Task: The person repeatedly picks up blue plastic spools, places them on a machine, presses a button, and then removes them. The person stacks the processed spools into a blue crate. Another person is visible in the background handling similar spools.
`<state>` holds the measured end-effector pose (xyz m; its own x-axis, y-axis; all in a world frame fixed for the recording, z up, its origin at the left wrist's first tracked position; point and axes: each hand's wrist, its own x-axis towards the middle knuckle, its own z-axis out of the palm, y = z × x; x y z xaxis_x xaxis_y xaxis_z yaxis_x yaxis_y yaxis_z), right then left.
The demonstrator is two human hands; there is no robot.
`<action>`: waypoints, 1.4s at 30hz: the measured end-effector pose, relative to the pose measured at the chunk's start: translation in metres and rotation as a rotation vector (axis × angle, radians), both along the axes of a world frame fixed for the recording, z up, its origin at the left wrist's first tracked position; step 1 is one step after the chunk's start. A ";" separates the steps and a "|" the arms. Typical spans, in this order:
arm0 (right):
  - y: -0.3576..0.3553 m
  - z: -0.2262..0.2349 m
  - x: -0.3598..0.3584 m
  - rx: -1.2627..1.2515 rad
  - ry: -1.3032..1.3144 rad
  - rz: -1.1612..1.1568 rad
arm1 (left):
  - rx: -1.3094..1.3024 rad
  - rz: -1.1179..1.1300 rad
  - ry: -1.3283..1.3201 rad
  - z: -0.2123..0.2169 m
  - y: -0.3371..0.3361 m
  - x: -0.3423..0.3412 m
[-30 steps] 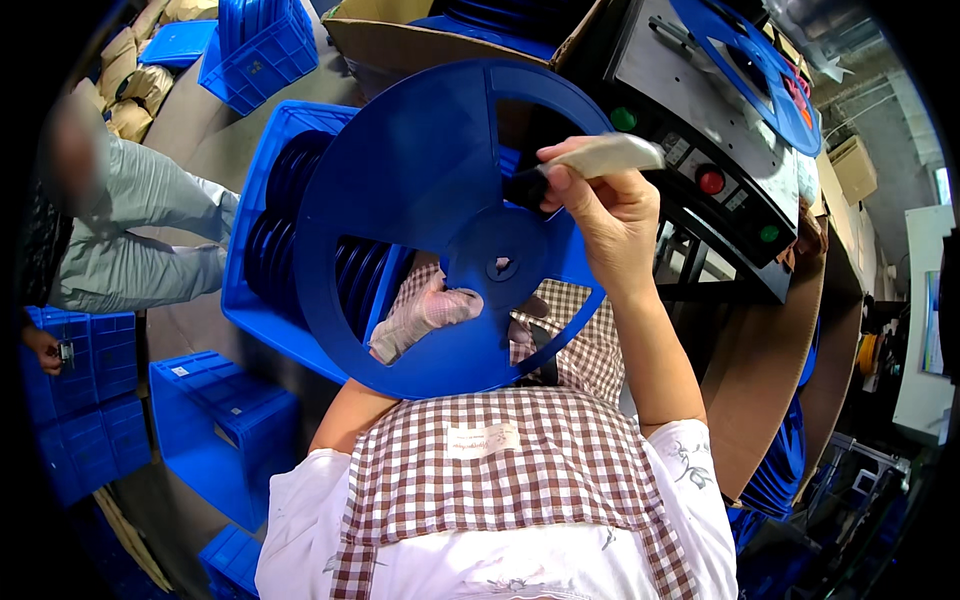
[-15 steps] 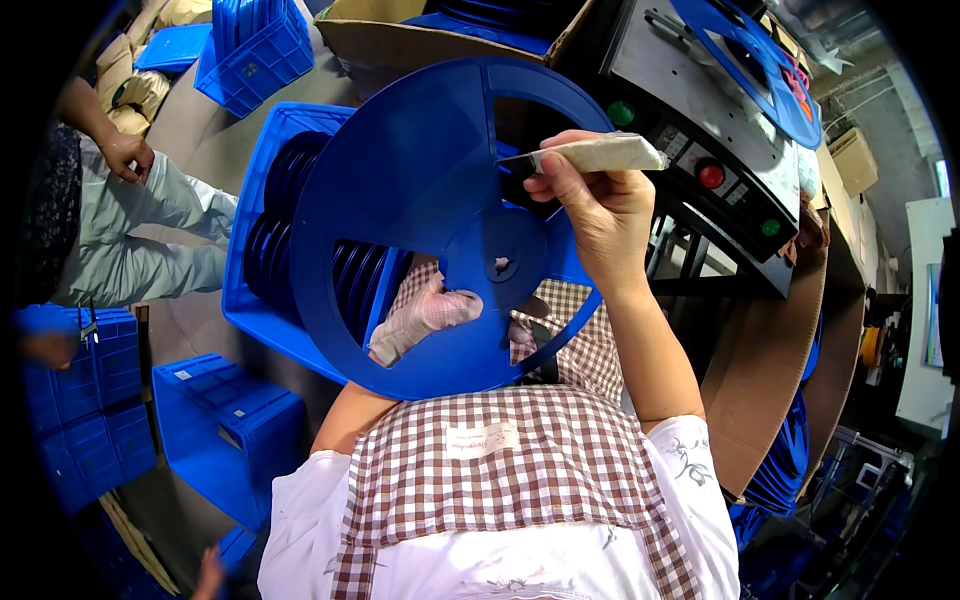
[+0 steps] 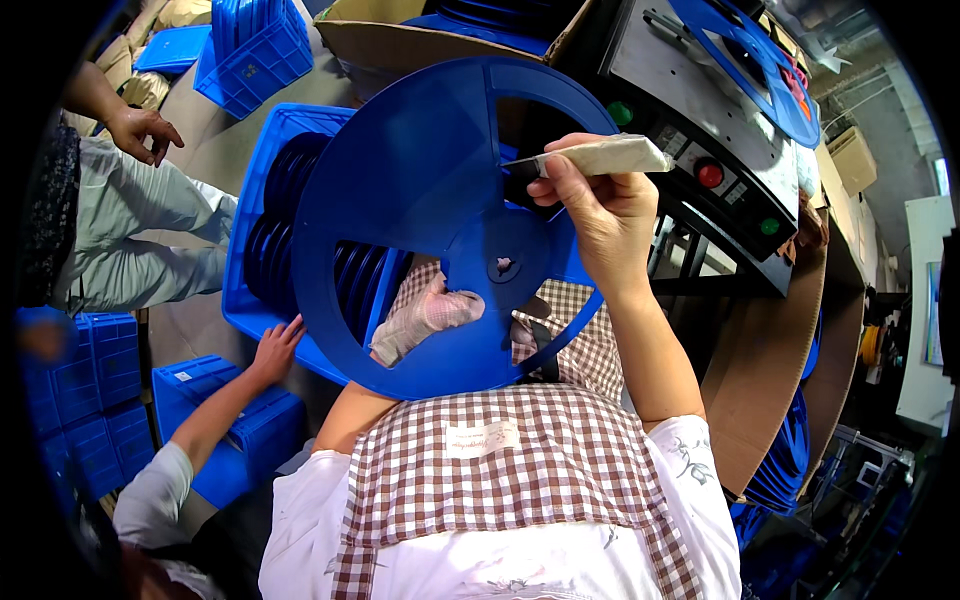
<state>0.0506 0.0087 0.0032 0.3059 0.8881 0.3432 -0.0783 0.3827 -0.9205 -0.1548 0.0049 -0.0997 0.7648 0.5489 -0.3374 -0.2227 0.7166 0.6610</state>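
A large blue plastic reel (image 3: 420,190) with spoke openings stands upright in front of my chest. My left hand (image 3: 425,318), in a thin pale glove, grips it from behind through a lower opening. My right hand (image 3: 590,205) is bare and pinches a whitish strip (image 3: 600,157) against the reel's upper right rim. A brown-and-white checked apron (image 3: 500,460) covers my lap below.
A blue crate (image 3: 265,230) of stacked blue reels sits behind the reel. A dark machine (image 3: 700,130) with red and green buttons stands at the right. Another person's hand (image 3: 275,345) reaches toward a blue crate (image 3: 215,400) at lower left. A seated person's hand (image 3: 145,130) is at far left.
The strip in my right hand has shifted slightly along the reel's rim. At lower left another person's arm has come into view and reaches toward the blue crate.
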 end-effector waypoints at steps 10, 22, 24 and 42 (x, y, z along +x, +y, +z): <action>0.001 0.000 -0.004 -0.003 -0.021 -0.030 | -0.402 0.258 0.036 0.008 0.001 0.012; 0.013 0.026 0.026 0.260 -0.732 0.113 | -0.190 -0.153 -0.332 0.001 0.011 0.002; 0.016 0.033 0.032 0.268 -0.834 0.184 | -0.232 -0.187 -0.421 -0.002 0.013 0.003; 0.035 0.026 0.000 -0.385 -0.405 0.289 | 0.269 0.042 0.044 -0.002 0.014 -0.002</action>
<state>0.0506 0.0439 0.0291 -0.0527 0.9984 0.0209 0.2547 0.0337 -0.9664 -0.1570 0.0189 -0.1020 0.7276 0.6539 -0.2076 -0.2153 0.5050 0.8358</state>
